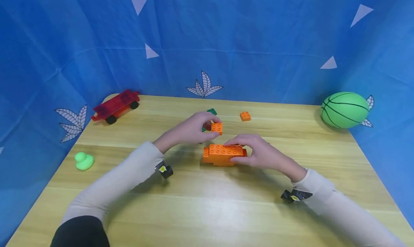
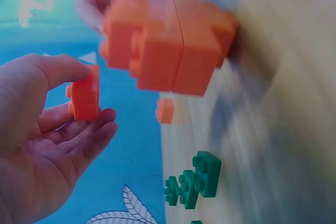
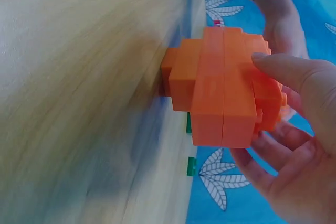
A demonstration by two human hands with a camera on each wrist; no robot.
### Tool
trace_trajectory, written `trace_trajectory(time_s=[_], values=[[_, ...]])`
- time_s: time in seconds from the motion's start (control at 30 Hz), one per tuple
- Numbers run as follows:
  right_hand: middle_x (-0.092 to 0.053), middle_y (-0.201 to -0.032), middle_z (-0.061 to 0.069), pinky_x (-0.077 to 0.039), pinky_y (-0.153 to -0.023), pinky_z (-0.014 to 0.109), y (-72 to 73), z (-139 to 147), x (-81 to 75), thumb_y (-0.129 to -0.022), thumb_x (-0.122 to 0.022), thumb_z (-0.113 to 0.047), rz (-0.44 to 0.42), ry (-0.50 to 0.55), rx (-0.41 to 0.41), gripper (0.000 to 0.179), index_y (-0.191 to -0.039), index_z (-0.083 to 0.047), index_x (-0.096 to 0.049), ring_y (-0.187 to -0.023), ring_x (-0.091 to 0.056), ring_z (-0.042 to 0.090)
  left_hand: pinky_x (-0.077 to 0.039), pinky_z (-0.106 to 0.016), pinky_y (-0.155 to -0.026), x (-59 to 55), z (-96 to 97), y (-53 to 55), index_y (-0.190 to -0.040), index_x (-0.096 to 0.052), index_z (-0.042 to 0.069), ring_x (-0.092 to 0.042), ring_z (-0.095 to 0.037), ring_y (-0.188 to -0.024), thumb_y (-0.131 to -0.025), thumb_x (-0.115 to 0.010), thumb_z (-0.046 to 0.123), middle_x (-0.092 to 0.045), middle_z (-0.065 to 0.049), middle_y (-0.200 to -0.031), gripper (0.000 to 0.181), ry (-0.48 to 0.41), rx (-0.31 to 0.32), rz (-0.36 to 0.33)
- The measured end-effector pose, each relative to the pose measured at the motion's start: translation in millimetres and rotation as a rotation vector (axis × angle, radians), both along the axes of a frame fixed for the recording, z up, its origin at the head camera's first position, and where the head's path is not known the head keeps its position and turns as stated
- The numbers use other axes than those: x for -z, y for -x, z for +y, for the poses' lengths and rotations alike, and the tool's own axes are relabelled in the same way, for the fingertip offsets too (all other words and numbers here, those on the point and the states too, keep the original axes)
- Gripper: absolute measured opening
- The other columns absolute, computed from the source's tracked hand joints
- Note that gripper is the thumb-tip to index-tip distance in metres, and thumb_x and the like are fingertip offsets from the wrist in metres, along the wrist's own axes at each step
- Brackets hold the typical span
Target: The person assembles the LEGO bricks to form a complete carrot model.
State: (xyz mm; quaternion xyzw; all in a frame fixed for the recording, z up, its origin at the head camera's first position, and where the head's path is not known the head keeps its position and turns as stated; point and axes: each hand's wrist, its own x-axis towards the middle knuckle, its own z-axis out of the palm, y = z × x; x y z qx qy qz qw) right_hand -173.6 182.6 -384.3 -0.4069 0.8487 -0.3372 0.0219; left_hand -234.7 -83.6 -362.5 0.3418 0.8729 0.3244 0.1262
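In the head view my left hand (image 1: pixel 195 128) pinches a small orange toy brick (image 1: pixel 216 128) with studs between thumb and fingers, just behind a larger stack of joined orange bricks (image 1: pixel 223 155). My right hand (image 1: pixel 260 151) grips that stack near its right end, thumb on the near side and fingers across the far side. Seen from the right wrist, the stack (image 3: pixel 223 87) is several layers high, stepped and narrower toward the table. The left wrist view shows the loose brick (image 2: pixel 85 94) held apart from the stack (image 2: pixel 173 45).
Several green bricks (image 2: pixel 207 174) lie behind the left hand, with another orange brick (image 1: pixel 245 116) at the back. A red wheeled toy (image 1: pixel 116 106) sits back left, a light green toy (image 1: pixel 84 161) at left, a green ball (image 1: pixel 344 110) back right. Blue cloth (image 1: pixel 258 35) surrounds the table.
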Motion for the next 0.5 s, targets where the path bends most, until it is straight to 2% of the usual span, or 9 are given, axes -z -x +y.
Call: trace_trajectory(time_s=[0.07, 0.23, 0.33, 0.5], values=[[-0.075, -0.12, -0.005, -0.059, -0.094, 0.035, -0.7, -1.6, 0.6, -0.086, -0.085, -0.022, 0.005, -0.002, 0.007, 0.043, -0.126, -0.019, -0.072, -0.108, -0.07, 0.011, -0.058, -0.042, -0.099, -2.8, -6.9, -13.0, -0.138, -0.062, 0.012, -0.069, -0.016, -0.108, -0.097, -0.07, 0.032, -0.067, -0.001, -0.128, 0.045, -0.024, -0.016, -0.006], [-0.075, -0.121, -0.005, -0.059, -0.093, 0.034, -1.6, -5.0, 1.8, -0.089, -0.082, -0.02, 0.007, -0.001, 0.008, 0.038, -0.126, -0.02, -0.073, -0.11, -0.07, 0.013, -0.059, -0.038, -0.095, -5.2, -19.2, -39.1, -0.133, -0.067, 0.013, -0.069, -0.016, -0.105, -0.096, -0.073, 0.032, -0.071, 0.0, -0.124, 0.042, -0.025, -0.027, 0.049], [-0.076, -0.12, -0.004, -0.06, -0.091, 0.032, -2.1, -6.9, 2.1, -0.088, -0.082, -0.019, 0.012, 0.006, 0.0, 0.037, -0.125, -0.019, -0.074, -0.111, -0.071, 0.014, -0.059, -0.038, -0.096, -3.7, -21.1, -48.0, -0.133, -0.068, 0.012, -0.068, -0.017, -0.107, -0.096, -0.073, 0.032, -0.072, -0.001, -0.125, 0.043, -0.006, -0.028, 0.068], [-0.077, -0.118, -0.002, -0.061, -0.09, 0.033, -2.5, -9.9, 2.1, -0.087, -0.084, -0.019, 0.011, 0.024, 0.009, 0.034, -0.119, -0.019, -0.077, -0.109, -0.073, 0.016, -0.057, -0.042, -0.099, -3.0, -18.5, -55.5, -0.135, -0.067, 0.009, -0.067, -0.021, -0.11, -0.096, -0.073, 0.029, -0.071, -0.004, -0.128, 0.044, 0.004, -0.017, 0.061]])
